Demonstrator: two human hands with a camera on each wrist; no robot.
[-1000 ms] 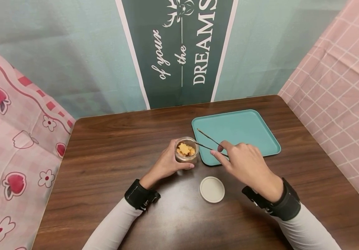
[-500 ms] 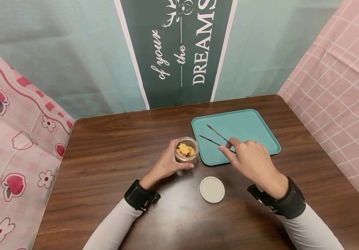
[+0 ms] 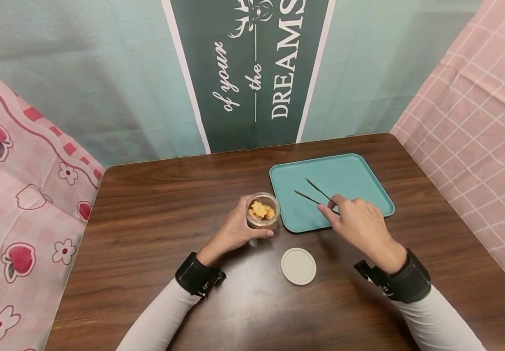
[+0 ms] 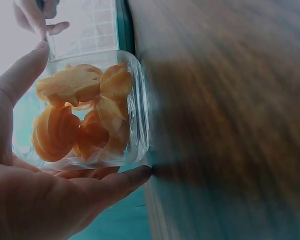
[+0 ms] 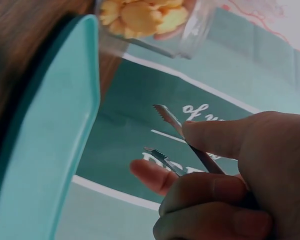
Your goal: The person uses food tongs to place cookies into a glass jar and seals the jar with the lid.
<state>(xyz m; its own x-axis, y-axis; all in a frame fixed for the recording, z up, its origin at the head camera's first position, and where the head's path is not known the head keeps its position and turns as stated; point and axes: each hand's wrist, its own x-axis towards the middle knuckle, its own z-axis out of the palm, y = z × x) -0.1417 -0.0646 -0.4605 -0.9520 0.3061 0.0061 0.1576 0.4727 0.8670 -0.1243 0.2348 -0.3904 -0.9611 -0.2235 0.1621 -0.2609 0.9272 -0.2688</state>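
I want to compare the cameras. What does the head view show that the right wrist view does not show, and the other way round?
Only the head view shows the white lid on the table and the left hand gripping the jar. Only the right wrist view shows the tweezers' serrated tips. Both show the right hand holding the open, empty tweezers, the teal tray and the jar of orange pieces.

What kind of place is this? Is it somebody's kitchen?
Probably not a kitchen. It looks like a small set-up corner: a wooden table closed in by hung cloths, pink ones at the sides and a green banner behind. On it sit only a tray, a jar and a lid.
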